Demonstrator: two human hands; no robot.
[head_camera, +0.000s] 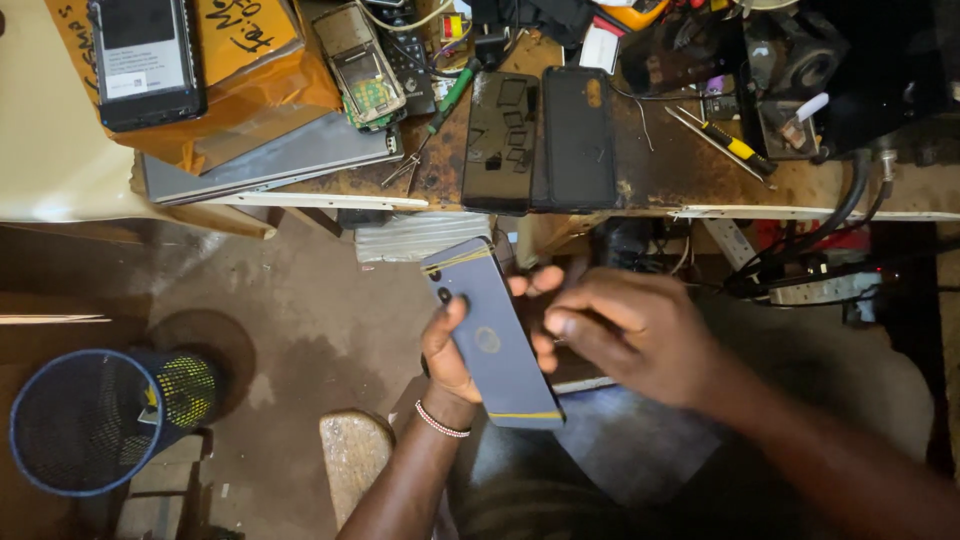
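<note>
Below, left hand (452, 355) grips a grey phone (492, 335); right hand (625, 335) touches its edge.

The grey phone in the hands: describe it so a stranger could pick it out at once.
Start at the cluttered workbench along the top, then drop below its front edge to the two hands over the floor. The left hand holds the grey phone back-up, with the right hand at its edge. Unlike the two black phones lying flat on the bench, it is grey, with yellow bands across both ends.
</note>
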